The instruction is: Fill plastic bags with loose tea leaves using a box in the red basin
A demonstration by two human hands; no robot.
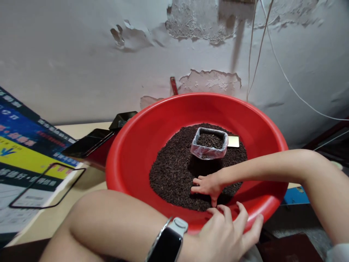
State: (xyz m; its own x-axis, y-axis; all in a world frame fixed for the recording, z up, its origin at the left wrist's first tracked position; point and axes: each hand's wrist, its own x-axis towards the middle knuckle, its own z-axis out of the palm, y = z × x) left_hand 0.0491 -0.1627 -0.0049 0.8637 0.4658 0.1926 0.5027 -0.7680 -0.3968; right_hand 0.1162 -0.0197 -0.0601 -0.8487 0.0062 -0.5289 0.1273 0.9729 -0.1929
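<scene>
- The right hand [208,185] has fingers spread wide, touching dark grains [171,178] inside the red basin [131,156].
- The left hand [226,233], fingers wide, is at the basin's near rim.

You are in a worn indoor room; whether it is a home or a small workshop cannot be determined. You face a wall [81,80] with flaking plaster [201,22] and loose hanging cables [276,58]. Before you is a wide red basin [128,160] of dark dry bits [169,182], with a pale bench [45,226] showing at left.
</scene>
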